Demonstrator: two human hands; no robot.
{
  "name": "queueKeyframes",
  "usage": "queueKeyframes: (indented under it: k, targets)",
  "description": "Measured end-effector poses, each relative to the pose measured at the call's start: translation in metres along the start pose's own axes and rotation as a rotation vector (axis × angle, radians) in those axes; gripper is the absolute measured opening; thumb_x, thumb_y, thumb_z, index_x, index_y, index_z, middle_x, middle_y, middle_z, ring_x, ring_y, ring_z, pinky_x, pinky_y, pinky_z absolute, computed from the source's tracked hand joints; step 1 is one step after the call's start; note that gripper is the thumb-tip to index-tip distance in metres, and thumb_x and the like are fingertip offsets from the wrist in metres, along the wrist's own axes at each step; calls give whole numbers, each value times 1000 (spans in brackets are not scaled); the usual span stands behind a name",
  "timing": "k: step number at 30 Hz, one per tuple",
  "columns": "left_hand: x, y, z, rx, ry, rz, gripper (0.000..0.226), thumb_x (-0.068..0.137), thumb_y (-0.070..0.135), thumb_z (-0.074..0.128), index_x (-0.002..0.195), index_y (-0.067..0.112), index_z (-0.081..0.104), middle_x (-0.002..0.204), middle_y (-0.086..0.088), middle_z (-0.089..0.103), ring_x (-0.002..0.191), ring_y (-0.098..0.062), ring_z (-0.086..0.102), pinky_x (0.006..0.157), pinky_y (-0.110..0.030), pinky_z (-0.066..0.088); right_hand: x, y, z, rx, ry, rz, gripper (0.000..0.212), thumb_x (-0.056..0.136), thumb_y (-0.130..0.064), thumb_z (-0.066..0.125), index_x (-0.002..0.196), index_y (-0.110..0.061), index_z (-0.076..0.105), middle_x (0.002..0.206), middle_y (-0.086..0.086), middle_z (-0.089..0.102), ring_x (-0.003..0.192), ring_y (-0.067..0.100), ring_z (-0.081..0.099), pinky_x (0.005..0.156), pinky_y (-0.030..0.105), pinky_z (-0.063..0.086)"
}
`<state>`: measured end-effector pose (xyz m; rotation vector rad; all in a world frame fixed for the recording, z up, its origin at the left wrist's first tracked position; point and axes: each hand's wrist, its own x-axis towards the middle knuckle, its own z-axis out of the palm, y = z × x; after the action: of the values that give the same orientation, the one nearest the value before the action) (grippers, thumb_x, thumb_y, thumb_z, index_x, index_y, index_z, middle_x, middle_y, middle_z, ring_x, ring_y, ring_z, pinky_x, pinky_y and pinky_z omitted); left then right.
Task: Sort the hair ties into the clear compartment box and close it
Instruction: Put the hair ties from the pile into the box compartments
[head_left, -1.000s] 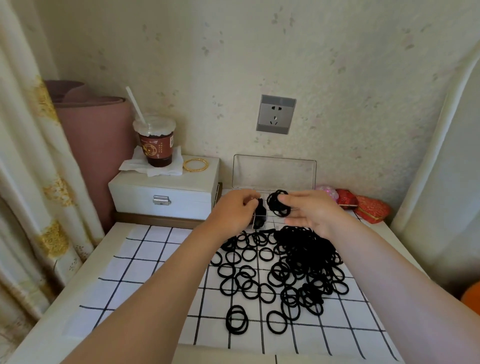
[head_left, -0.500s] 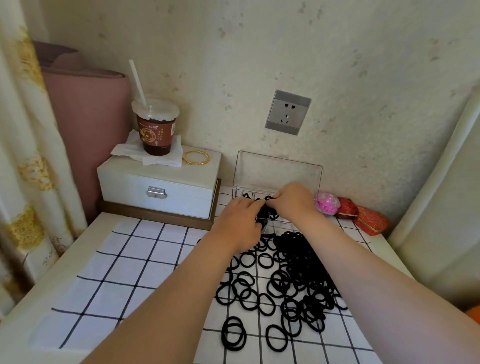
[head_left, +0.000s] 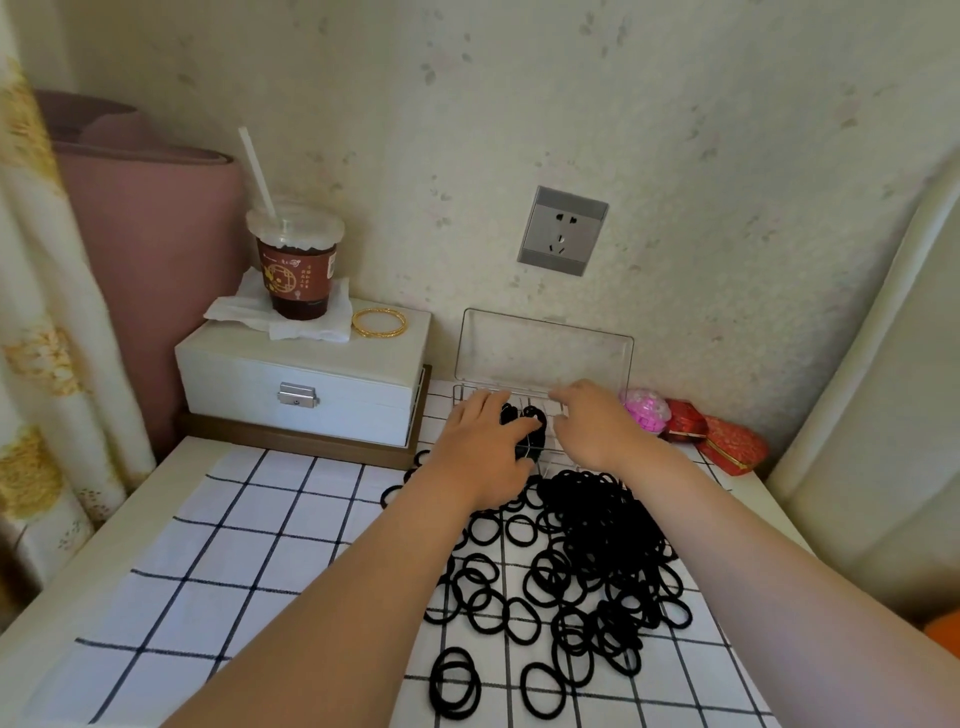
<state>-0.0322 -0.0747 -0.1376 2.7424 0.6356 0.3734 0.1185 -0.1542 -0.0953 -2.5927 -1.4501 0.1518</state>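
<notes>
The hair ties (head_left: 597, 530) are thin black elastic loops. Most are heaped thickly on the white checked cloth (head_left: 270, 519) under my right forearm, with loose single rings scattered toward me. Behind the heap the clear compartment box (head_left: 524, 391) sits against the wall, its transparent rounded lid (head_left: 543, 353) standing upright. A small bunch of black ties (head_left: 531, 415) lies in one middle compartment, between my hands.

My left hand (head_left: 488, 441) lies palm down over the box, fingers fairly straight, thumb against that bunch. My right hand (head_left: 587, 421) hangs over the box's right part with fingers bent downward. I cannot tell whether they grip anything.
</notes>
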Motion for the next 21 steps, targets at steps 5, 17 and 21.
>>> queueKeyframes:
  k: [5, 17, 21]
  targets:
    - [5, 0, -4, -202, 85, -30, 51, 92, 39, 52, 142, 34, 42, 154, 1, 33, 144, -22, 18, 117, -40, 14, -19, 3, 5, -51, 89, -193, 42, 92, -20, 48, 132, -20, 63, 144, -1, 54, 135, 21, 43, 114, 41, 32]
    - [-2, -4, -4, 29, -27, -4, 63, 96, 53, 43, 153, 38, 21, 163, 0, 10, 150, -22, -1, 120, -40, -4, -30, 0, 6, -209, 197, -236, 64, 78, -43, 31, 133, -28, 62, 155, -1, 39, 146, 20, 22, 119, 46, 13]
    - [-4, -7, -5, -14, 0, 7, 71, 93, 49, 48, 155, 33, 16, 162, 1, 17, 149, -21, 5, 121, -39, 2, -38, -2, 15, -242, 66, -290, 60, 88, -46, 25, 129, -29, 65, 159, -2, 34, 149, 20, 15, 120, 47, 7]
